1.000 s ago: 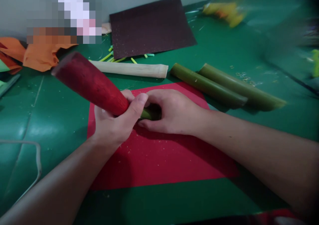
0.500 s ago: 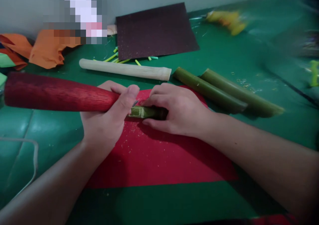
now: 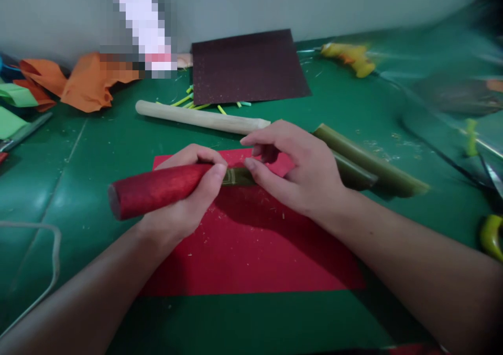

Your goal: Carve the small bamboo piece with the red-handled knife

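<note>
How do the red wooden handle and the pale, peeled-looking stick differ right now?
Colour: the red wooden handle is deep red; the pale, peeled-looking stick is off-white.
Pose: the handle is gripped in the left hand; the stick lies on the green table surface.
Thickness: the handle looks thicker, the stick slimmer.
Shared: both are elongated and rounded.

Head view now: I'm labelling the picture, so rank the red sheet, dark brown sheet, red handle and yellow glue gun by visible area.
1. Red sheet
2. Dark brown sheet
3. Red handle, partly covered by the left hand; probably enlarged by nearness
4. Yellow glue gun
</note>
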### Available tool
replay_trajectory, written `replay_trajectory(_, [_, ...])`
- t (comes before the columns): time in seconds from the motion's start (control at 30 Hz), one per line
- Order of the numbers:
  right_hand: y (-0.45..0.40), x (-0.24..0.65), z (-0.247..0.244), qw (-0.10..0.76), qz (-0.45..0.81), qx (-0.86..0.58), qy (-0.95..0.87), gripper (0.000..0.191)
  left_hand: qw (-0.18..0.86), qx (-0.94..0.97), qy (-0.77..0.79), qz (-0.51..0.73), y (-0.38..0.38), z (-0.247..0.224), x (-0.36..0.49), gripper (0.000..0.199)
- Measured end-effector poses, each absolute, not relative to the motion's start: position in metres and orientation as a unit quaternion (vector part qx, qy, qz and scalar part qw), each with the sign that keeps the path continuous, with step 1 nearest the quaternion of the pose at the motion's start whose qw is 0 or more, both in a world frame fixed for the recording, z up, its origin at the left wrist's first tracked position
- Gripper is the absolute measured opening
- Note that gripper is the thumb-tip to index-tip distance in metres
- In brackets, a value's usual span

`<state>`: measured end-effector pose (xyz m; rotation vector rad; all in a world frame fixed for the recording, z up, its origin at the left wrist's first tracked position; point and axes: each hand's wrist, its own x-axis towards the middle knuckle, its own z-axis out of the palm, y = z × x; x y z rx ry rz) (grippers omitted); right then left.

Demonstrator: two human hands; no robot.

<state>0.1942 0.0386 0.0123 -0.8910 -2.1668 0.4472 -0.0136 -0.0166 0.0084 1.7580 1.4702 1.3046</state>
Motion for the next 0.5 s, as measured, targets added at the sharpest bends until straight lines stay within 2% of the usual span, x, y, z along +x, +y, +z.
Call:
replay_trajectory(0.13, [0.0297, 0.1917, 0.0147, 0.373, 0.196, -0.330, -0.845, 0.017, 0.355, 0.581, 0.494, 0.541, -0.0147, 0.0046, -0.0147, 0.040])
replay_trajectory(0.23, [0.0293, 0.1895, 0.0116, 0.367, 0.188, -0.298, -0.861, 0.018, 0.360, 0.562, 0.497, 0.555, -0.0127, 0.0045, -0.0133, 0.046])
replay_trajectory(0.3, [0.0311, 0.1885, 0.0088, 0.360, 0.185, -0.300, -0.864, 0.021, 0.343, 0.560, 0.501, 0.564, -0.0112, 0.0041, -0.0130, 0.042])
replay_trajectory(0.5, [0.0348, 0.1868, 0.0052, 0.296, 0.183, -0.336, -0.875, 0.020, 0.262, 0.570, 0.524, 0.577, -0.0080, 0.0001, -0.0164, 0.013])
